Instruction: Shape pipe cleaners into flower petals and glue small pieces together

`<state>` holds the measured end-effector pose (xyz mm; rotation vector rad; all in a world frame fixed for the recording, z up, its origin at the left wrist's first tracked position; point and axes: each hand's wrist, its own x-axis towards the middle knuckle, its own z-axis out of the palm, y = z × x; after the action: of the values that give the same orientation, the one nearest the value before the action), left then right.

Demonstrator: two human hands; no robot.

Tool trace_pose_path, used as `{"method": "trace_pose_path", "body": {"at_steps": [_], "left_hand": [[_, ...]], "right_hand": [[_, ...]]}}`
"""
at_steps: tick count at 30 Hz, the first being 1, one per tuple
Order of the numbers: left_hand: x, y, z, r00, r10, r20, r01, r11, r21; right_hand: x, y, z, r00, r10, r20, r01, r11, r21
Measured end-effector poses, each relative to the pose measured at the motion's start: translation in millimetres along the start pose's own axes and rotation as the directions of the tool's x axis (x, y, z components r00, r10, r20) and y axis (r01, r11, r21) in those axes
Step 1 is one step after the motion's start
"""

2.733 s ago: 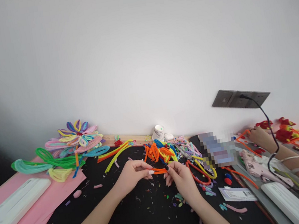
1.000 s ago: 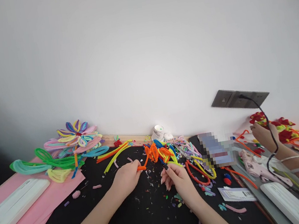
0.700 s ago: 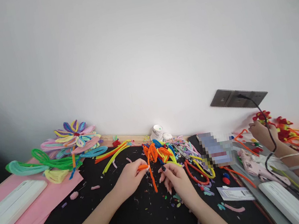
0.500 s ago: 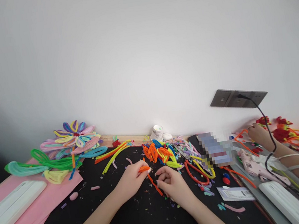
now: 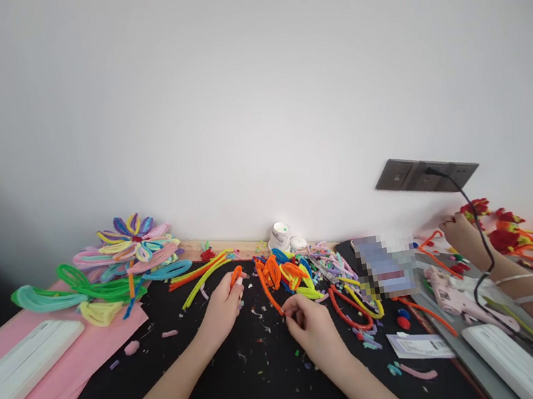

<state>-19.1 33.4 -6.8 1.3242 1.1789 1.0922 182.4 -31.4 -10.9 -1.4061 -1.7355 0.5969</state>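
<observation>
My left hand [image 5: 222, 304] pinches a small folded orange pipe cleaner loop [image 5: 236, 274] above the black mat [image 5: 215, 383]. My right hand [image 5: 309, 324] pinches the lower end of a longer orange pipe cleaner [image 5: 267, 291] that runs up towards a heap of orange, yellow and blue loops [image 5: 285, 272]. The two hands are a short way apart, and the two orange pieces do not touch.
A pipe-cleaner flower [image 5: 130, 248] and green loops [image 5: 93, 291] lie at the back left on pink paper [image 5: 49, 396]. A white case [image 5: 18, 370] lies left. At the right, another person's hand [image 5: 462, 239] works by a pink glue gun [image 5: 457, 301] with a black cord.
The single orange pipe cleaner held between both hands is now two pieces. My left hand has lifted the small loop up and left; my right hand drew the longer piece down.
</observation>
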Motion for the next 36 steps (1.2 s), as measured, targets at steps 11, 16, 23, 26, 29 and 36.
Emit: {"method": "trace_pose_path", "body": {"at_steps": [11,16,23,26,29,36], "left_hand": [[3,-1,0.1,0.997,-0.074,0.038,0.077,0.992,-0.101],[2,-5,-0.5,0.997,-0.02,0.072,0.021,1.0,-0.01],[-11,7,2.9,0.97,0.017,0.242,-0.081,0.963,0.256],[-19,16,5.6,0.951,0.089,0.295,-0.184,0.933,0.309],[-24,22,7.5,0.934,0.116,0.337,-0.233,0.913,0.334],[-26,24,8.2,0.903,0.09,0.421,-0.261,0.892,0.369]], "right_hand": [[0,-9,-8,0.994,-0.104,-0.035,0.109,0.982,0.154],[1,-5,-5,0.996,-0.083,-0.044,0.088,0.986,0.138],[1,-3,-5,0.996,-0.044,-0.084,0.055,0.989,0.136],[1,-3,-5,0.996,-0.005,-0.09,0.02,0.988,0.156],[1,-4,-5,0.996,0.032,-0.083,-0.015,0.981,0.196],[1,-6,-4,0.995,0.093,-0.032,-0.082,0.965,0.25]]}}
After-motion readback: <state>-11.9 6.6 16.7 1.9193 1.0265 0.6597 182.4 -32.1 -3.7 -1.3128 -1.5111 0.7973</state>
